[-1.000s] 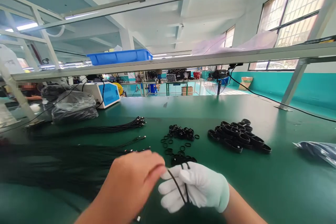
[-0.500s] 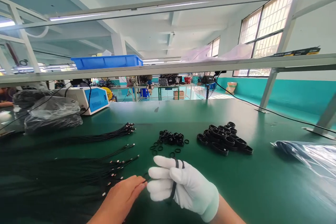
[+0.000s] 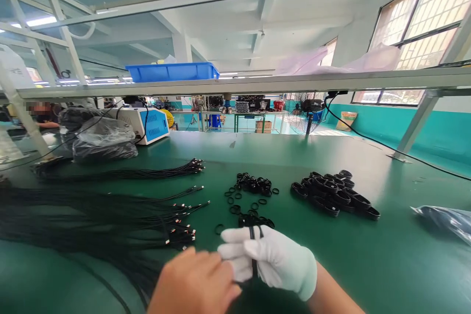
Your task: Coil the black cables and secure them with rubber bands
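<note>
My right hand [image 3: 272, 260], in a white glove, has black cable [image 3: 254, 266] looped around its fingers, with the thumb pressing on it. Bare and blurred, my left hand [image 3: 195, 282] is curled in front of the gloved fingertips. The cable between its fingers is mostly hidden. Black cables with small light connector ends [image 3: 180, 230] lie in bunches to the left. Just beyond the glove is a small heap of black rings [image 3: 253, 218], and farther back sits a larger pile of rings [image 3: 253, 184].
Coiled black cables [image 3: 331, 194] are piled at the right, with a clear plastic bag [image 3: 445, 221] past them. At the back left stand a blue-and-white machine [image 3: 147, 125] and bagged goods [image 3: 106, 140]. A shelf [image 3: 257, 85] carrying a blue bin [image 3: 172, 72] spans above the table.
My left hand has moved right and nearer to me, now overlapping the gloved fingertips. The right hand still holds the looped cable. The view has shifted, showing more rings beyond the glove.
</note>
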A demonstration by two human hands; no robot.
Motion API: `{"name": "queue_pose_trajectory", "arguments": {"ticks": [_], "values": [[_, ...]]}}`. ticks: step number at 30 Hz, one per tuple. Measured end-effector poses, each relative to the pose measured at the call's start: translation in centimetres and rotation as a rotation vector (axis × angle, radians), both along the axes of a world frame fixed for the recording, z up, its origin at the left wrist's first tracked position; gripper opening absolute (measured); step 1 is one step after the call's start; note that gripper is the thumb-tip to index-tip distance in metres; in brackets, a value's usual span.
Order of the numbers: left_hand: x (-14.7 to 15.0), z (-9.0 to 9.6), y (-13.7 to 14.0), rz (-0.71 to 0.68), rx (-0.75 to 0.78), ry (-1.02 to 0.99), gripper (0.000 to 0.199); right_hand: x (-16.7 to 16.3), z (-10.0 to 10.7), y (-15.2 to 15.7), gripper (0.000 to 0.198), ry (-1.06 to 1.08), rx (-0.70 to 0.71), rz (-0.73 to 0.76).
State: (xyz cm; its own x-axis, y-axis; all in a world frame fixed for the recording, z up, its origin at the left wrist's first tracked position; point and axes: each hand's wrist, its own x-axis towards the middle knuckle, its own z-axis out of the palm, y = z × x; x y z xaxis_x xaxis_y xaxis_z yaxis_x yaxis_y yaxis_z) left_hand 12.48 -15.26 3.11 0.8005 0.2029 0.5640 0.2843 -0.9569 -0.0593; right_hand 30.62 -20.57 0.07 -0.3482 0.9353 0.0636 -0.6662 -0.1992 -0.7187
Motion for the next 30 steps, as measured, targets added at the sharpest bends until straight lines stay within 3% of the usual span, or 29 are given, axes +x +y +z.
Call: {"name": "queue_pose_trajectory", "arguments": {"ticks": [2, 4, 7, 8, 10, 14, 16, 19, 21, 23, 25, 28, 30], "values": [[0.6, 2.5, 1.2, 0.074, -0.302, 0.063, 0.013, -0.7, -0.5, -0.4, 0.049, -0.046, -0.011, 0.152], [1.4, 3.6, 2.3, 0.081, -0.665, 0.13, 0.011, -1.4, -1.0, -0.7, 0.05, -0.036, -0.017, 0.238], [2.4, 2.5, 3.3, -0.012, -1.021, 0.09, 0.013, -2.1, -1.3, -0.9, 0.046, -0.012, -0.013, 0.199], [2.5, 1.6, 3.4, -0.036, -1.049, 0.061, 0.016, -2.2, -1.2, -0.9, 0.045, 0.001, -0.014, 0.151], [2.2, -0.6, 3.7, -0.028, -0.964, 0.041, 0.026, -2.1, -0.8, -0.7, 0.045, 0.061, -0.01, 0.037], [0.3, -4.4, 3.7, 0.181, -0.485, 0.133, 0.032, -1.1, 0.8, 0.0, 0.033, 0.259, 0.049, -0.095], [-0.4, -5.6, 2.9, 0.21, -0.234, 0.169, 0.028, -0.6, 1.3, 0.4, 0.028, 0.302, 0.066, -0.143], [-0.3, -5.8, 0.7, 0.13, 0.005, 0.178, 0.025, -0.2, 0.9, 0.7, 0.029, 0.168, 0.0, -0.267], [0.3, -4.6, -0.4, 0.103, 0.053, 0.161, 0.023, -0.5, 0.2, 0.7, 0.04, 0.033, -0.069, -0.328], [0.8, -2.4, -0.6, 0.115, -0.013, 0.169, 0.017, -0.9, -0.5, 0.5, 0.042, -0.06, -0.102, -0.282], [1.0, 0.1, 0.1, 0.11, -0.209, 0.221, 0.01, -1.4, -1.1, 0.2, 0.039, -0.105, -0.089, -0.106], [0.8, 2.6, 2.1, 0.047, -0.66, 0.249, 0.008, -1.9, -1.8, -0.4, 0.043, -0.106, -0.068, 0.19], [0.7, 2.4, 3.3, -0.02, -1.0, 0.21, 0.012, -2.2, -2.2, -0.7, 0.046, -0.07, -0.076, 0.278]]}}
